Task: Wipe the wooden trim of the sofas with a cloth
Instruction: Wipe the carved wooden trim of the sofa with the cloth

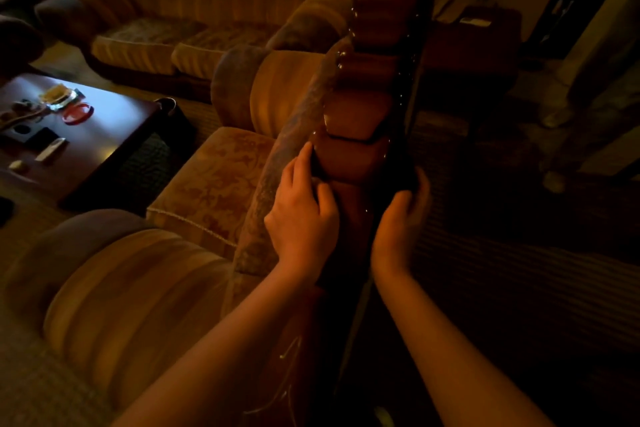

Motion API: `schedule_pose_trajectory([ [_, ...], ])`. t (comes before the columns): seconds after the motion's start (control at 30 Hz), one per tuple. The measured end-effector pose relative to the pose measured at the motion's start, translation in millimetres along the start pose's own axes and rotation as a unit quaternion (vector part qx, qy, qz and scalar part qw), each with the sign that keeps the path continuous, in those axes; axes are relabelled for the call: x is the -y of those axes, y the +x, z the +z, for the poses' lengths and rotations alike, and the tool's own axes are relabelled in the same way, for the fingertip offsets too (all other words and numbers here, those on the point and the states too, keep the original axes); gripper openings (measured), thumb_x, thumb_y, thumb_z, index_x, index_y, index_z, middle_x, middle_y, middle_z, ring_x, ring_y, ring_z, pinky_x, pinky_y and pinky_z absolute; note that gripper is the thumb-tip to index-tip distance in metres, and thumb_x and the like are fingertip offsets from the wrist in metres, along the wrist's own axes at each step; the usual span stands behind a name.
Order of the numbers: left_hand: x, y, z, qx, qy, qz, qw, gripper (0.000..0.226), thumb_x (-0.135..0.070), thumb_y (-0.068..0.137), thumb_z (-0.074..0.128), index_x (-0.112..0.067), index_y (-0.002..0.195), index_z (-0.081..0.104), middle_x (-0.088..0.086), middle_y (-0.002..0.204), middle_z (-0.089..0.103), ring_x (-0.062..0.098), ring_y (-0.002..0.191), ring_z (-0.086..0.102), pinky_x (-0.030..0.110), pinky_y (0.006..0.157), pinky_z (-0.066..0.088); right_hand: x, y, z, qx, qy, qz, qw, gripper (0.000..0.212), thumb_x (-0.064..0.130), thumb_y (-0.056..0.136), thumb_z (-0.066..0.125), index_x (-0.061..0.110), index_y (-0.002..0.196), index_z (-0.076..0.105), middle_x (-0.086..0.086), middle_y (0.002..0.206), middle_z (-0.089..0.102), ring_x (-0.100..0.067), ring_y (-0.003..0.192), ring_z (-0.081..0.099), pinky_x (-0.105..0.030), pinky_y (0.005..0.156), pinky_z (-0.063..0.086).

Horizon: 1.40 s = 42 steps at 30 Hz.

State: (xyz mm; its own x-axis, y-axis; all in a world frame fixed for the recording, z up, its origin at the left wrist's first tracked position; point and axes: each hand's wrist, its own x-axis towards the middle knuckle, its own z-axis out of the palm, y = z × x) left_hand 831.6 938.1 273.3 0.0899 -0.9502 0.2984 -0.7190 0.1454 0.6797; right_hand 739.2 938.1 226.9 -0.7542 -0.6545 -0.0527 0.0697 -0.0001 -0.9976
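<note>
The glossy reddish wooden trim runs along the top of the sofa back, from the bottom centre up to the far end. My left hand lies on its left side, where the wood meets the patterned fabric. The forefinger points up along the seam, and a small pale bit of cloth shows between finger and thumb. My right hand curls round the trim's dark right edge, level with the left hand. Most of the cloth is hidden in the dim light.
The sofa seat cushion and rolled armrests lie to the left. A dark coffee table with small items stands further left. A second sofa lines the back wall. Striped carpet and dark furniture lie to the right.
</note>
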Motion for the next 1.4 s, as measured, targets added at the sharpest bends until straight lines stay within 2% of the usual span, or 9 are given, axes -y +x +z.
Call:
schedule_pose_trajectory([
  [0.1, 0.7, 0.3, -1.2, 0.007, -0.005, -0.004, 1.000, 0.059, -0.032, 0.085, 0.029, -0.035, 0.145, 0.031, -0.013, 0.143, 0.042, -0.001, 0.114, 0.041, 0.006, 0.061, 0.022, 2.5, -59.4, -18.7, 0.002, -0.026, -0.105, 0.994, 0.056, 0.036, 0.083, 0.039, 0.006, 0.128, 0.048, 0.001, 0.119, 0.040, 0.004, 0.106, 0.035, 0.005, 0.086, 0.024],
  [0.2, 6.0, 0.4, -4.1, 0.019, -0.054, 0.001, 0.998, 0.055, -0.035, 0.088, 0.031, -0.033, 0.144, 0.034, -0.012, 0.144, 0.042, -0.002, 0.119, 0.043, 0.015, 0.076, 0.032, 4.1, -58.9, -16.5, 0.007, -0.073, -0.140, 0.987, 0.059, 0.040, 0.081, 0.037, 0.003, 0.123, 0.052, 0.000, 0.114, 0.038, 0.000, 0.101, 0.035, 0.008, 0.082, 0.021],
  [0.4, 23.7, 8.0, -15.6, 0.094, -0.225, -0.004, 0.970, 0.049, -0.037, 0.093, 0.046, -0.032, 0.142, 0.037, -0.007, 0.142, 0.044, -0.002, 0.120, 0.044, 0.030, 0.099, 0.044, 17.2, -16.6, -1.2, -0.001, -0.033, -0.049, 0.998, 0.037, 0.014, 0.099, 0.034, 0.005, 0.134, 0.045, -0.008, 0.130, 0.048, -0.015, 0.120, 0.044, -0.016, 0.095, 0.030],
  [0.57, 57.3, -6.6, -42.2, 0.242, -0.396, -0.138, 0.875, 0.048, -0.025, 0.100, 0.043, -0.024, 0.146, 0.029, -0.001, 0.141, 0.042, 0.002, 0.111, 0.049, 0.014, 0.080, 0.046, -24.3, -80.4, -22.9, -0.018, -0.064, 0.030, 0.997, 0.022, 0.030, 0.094, 0.032, 0.030, 0.073, 0.039, 0.014, 0.072, 0.035, -0.002, 0.064, 0.034, -0.023, 0.064, 0.032],
  [0.7, 91.6, -32.7, -50.6, 0.299, -0.378, -0.132, 0.866, 0.042, -0.031, 0.098, 0.044, -0.019, 0.138, 0.042, -0.006, 0.124, 0.057, -0.004, 0.101, 0.058, 0.015, 0.081, 0.052, -39.9, -137.0, -45.0, -0.003, -0.115, 0.090, 0.989, 0.023, 0.022, 0.098, 0.037, 0.019, 0.087, 0.057, 0.010, 0.064, 0.043, -0.005, 0.052, 0.038, -0.019, 0.050, 0.032],
  [0.8, 104.0, -33.0, -51.8, 0.317, -0.379, -0.143, 0.857, 0.040, -0.029, 0.097, 0.047, -0.020, 0.136, 0.046, -0.002, 0.122, 0.060, 0.006, 0.106, 0.060, 0.020, 0.080, 0.053, -37.3, -164.6, -49.8, 0.040, -0.201, 0.031, 0.978, 0.036, 0.031, 0.092, 0.048, 0.019, 0.124, 0.059, 0.002, 0.102, 0.064, -0.011, 0.086, 0.058, -0.032, 0.076, 0.052],
  [0.87, 105.6, -31.5, -52.9, 0.323, -0.376, -0.147, 0.856, 0.040, -0.029, 0.096, 0.050, -0.019, 0.134, 0.047, 0.001, 0.121, 0.061, 0.009, 0.105, 0.061, 0.021, 0.079, 0.054, -30.1, -171.2, -43.4, 0.045, -0.298, -0.055, 0.952, 0.036, 0.022, 0.088, 0.058, 0.017, 0.124, 0.060, -0.001, 0.127, 0.055, -0.015, 0.116, 0.049, -0.032, 0.101, 0.040],
  [1.1, 112.6, -24.9, -64.0, 0.264, -0.361, -0.156, 0.881, 0.018, -0.022, 0.096, 0.052, -0.017, 0.111, 0.061, -0.007, 0.090, 0.064, -0.005, 0.071, 0.063, 0.010, 0.056, 0.047, -0.3, -163.6, 7.4, 0.101, -0.555, -0.166, 0.809, 0.032, 0.035, 0.089, 0.053, 0.023, 0.118, 0.062, 0.001, 0.114, 0.053, -0.022, 0.109, 0.045, -0.036, 0.091, 0.033],
  [1.4, 155.0, -14.3, -84.8, 0.249, -0.345, -0.236, 0.873, 0.018, -0.019, 0.097, 0.048, -0.017, 0.111, 0.060, 0.000, 0.096, 0.060, 0.009, 0.082, 0.059, 0.018, 0.061, 0.046, -7.3, -159.3, -23.3, -0.003, -0.492, -0.110, 0.864, 0.030, 0.027, 0.086, 0.058, 0.018, 0.115, 0.057, -0.005, 0.113, 0.052, -0.026, 0.108, 0.047, -0.039, 0.085, 0.041],
])
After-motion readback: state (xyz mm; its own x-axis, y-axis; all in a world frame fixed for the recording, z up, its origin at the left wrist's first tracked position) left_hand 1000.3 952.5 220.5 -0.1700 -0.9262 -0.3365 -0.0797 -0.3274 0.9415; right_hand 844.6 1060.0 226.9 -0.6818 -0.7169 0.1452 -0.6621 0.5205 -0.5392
